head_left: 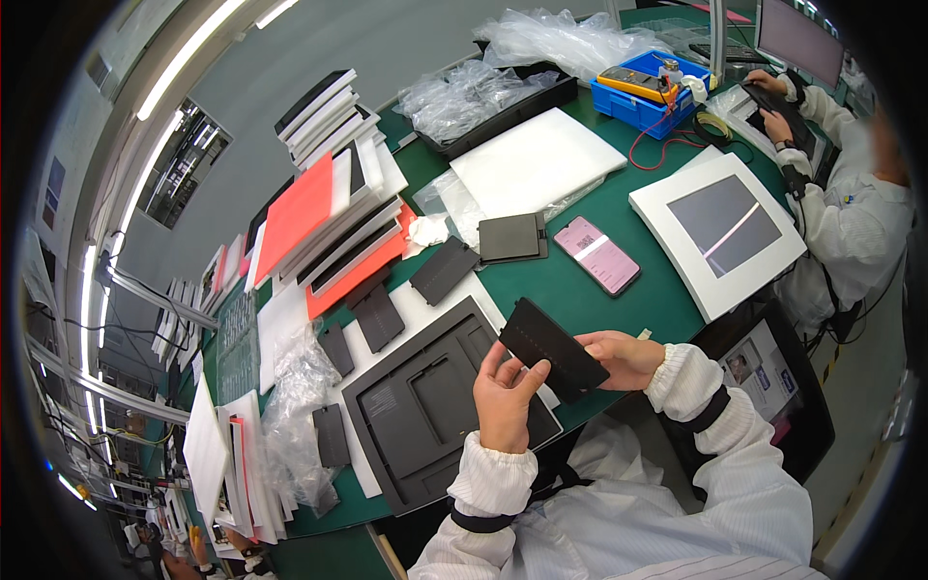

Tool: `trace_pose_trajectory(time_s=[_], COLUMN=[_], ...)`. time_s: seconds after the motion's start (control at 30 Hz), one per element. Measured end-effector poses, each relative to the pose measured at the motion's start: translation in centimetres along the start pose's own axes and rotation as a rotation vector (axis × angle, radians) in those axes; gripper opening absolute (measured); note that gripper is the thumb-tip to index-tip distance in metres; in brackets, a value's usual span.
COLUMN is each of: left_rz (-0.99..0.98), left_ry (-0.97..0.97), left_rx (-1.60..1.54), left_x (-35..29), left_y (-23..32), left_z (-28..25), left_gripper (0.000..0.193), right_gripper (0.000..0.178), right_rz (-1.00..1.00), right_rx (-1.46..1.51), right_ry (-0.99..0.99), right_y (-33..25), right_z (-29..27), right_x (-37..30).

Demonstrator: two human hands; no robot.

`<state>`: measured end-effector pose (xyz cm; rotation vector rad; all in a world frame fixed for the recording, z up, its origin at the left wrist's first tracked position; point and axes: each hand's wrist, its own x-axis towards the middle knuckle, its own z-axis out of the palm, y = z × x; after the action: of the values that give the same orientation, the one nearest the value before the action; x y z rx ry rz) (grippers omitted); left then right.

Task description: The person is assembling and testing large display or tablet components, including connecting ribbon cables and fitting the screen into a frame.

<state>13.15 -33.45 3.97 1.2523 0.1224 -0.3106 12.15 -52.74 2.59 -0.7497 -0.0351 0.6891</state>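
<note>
Above green table (619,290), both hands, left hand (505,396) and right hand (623,358), grip black panel (553,350).

The flat black rectangular plastic panel (552,349) is held in the air, tilted, with its long side running from upper left to lower right. It is near, above the right edge of the dark grey moulded tray (425,411).
</note>
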Motion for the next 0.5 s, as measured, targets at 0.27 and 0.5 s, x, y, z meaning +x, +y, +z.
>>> trace_pose_trajectory(time_s=[0.27, 0.5], left_rz=[-0.199, -0.276], left_ry=[0.042, 0.051], left_rx=[-0.265, -0.362], left_x=[2.1, 3.3], left_y=[0.0, -0.9], left_z=[1.0, 2.8], left_gripper=[0.026, 0.023], right_gripper=[0.031, 0.015], right_rz=[-0.392, -0.449], right_rx=[-1.809, -1.379], right_ry=[0.914, 0.788], right_y=[2.0, 2.2], right_z=[-3.1, -4.4], right_x=[-1.3, -1.3])
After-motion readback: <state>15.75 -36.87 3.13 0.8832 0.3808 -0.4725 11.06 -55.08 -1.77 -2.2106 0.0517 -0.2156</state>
